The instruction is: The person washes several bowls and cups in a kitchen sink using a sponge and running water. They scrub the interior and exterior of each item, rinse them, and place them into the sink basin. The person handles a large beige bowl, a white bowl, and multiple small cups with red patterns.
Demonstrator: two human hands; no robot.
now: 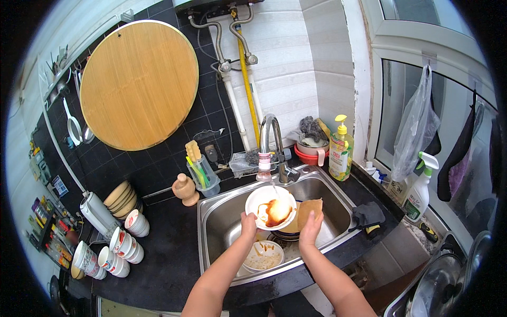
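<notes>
A white bowl point(254, 202) with brown sauce smeared inside is tilted under the chrome tap point(271, 127), and a thin stream of water seems to fall into it. My left hand point(249, 227) is closed on its left rim. In my right hand point(310, 230), beside the bowl's right side, is a flat tan cloth point(310, 211), gripped between thumb and fingers. Below, in the steel sink point(215, 216), stands another white bowl point(264, 268) with food residue. Dark-rimmed dishes point(288, 237) sit partly hidden beneath the held bowl and cloth.
Stacked white cups point(116, 259) and tan bowls point(121, 198) stand on the black counter at left. A wooden jar point(185, 190) and utensil holder point(206, 182) are behind the sink. A yellow soap bottle point(340, 150), dark cloth point(368, 214) and spray bottle point(419, 193) are at right.
</notes>
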